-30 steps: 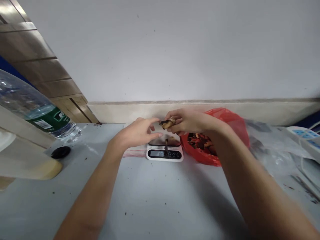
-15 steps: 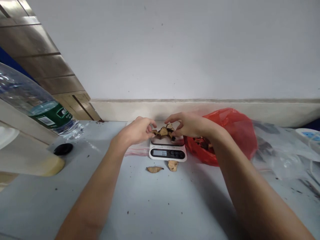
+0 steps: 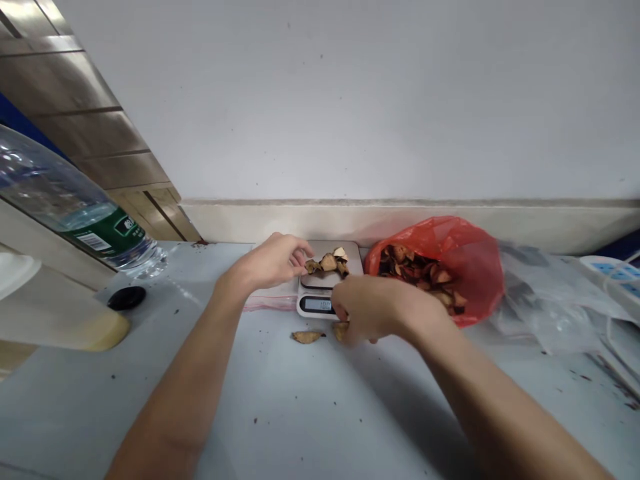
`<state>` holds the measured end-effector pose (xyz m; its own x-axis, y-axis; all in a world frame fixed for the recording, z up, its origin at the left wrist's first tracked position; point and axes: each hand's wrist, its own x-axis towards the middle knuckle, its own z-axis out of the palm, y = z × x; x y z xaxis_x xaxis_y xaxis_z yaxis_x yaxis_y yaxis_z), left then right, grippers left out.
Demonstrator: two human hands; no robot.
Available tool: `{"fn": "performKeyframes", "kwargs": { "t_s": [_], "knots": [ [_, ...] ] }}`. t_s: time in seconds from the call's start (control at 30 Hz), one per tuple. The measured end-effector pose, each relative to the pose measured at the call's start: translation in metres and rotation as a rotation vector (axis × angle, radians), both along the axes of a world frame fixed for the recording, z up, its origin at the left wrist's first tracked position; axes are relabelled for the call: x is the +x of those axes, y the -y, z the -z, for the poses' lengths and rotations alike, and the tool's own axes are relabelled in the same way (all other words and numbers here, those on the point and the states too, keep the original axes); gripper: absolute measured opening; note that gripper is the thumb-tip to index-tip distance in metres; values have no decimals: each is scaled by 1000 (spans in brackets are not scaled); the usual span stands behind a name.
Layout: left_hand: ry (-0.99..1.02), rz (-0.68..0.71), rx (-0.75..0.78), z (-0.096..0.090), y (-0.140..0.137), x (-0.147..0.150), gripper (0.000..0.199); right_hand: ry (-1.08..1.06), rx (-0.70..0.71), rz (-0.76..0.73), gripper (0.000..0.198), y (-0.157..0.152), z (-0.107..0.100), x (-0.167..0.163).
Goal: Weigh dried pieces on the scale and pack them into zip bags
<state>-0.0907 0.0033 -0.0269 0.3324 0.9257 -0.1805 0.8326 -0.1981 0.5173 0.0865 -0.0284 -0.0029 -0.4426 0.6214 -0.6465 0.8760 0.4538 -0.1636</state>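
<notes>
A white digital scale (image 3: 313, 307) stands on the table with several dried brown slices (image 3: 328, 262) on its plate. Its display seems to read 10.0. My left hand (image 3: 280, 261) is at the left edge of those slices, fingers curled but apart from the thumb, close to the leftmost slice. Over the scale's front right corner, my right hand (image 3: 373, 307) reaches down, slightly blurred, its fingertips at a loose dried slice (image 3: 341, 331) on the table; whether they grip it is unclear. Another dried slice (image 3: 307, 337) lies just left of it.
An open red plastic bag (image 3: 475, 267) of dried slices lies right of the scale. Clear plastic bags (image 3: 555, 300) and a power strip (image 3: 613, 273) are farther right. On the left are a water bottle (image 3: 107, 230), a black cap (image 3: 127, 297) and a whitish container (image 3: 60, 313). A wall rises behind.
My right hand has moved from the slices on the scale toward me, down to the loose slice in front. The display went from 0.0 to about 10.0. My left hand has barely moved.
</notes>
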Motion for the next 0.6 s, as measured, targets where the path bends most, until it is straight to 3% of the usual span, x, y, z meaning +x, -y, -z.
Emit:
{"fn": "performKeyframes", "kwargs": {
  "t_s": [0.13, 0.23, 0.4, 0.53, 0.6],
  "knots": [
    [-62, 30, -4, -5, 2, -15, 26, 17, 160, -51, 33, 15, 11, -18],
    [-97, 70, 3, -4, 2, -22, 23, 26, 197, -68, 43, 18, 15, -22],
    [-170, 131, -133, -14, 9, -18, 23, 17, 125, -85, 22, 6, 1, -5],
    [-291, 184, -371, -24, 18, -2, 21, -147, 56, 125, 19, -4, -21, 28],
    [-363, 222, -406, -24, 24, 10, 17, -215, 141, 158, 16, -7, -28, 48]
  ]
}}
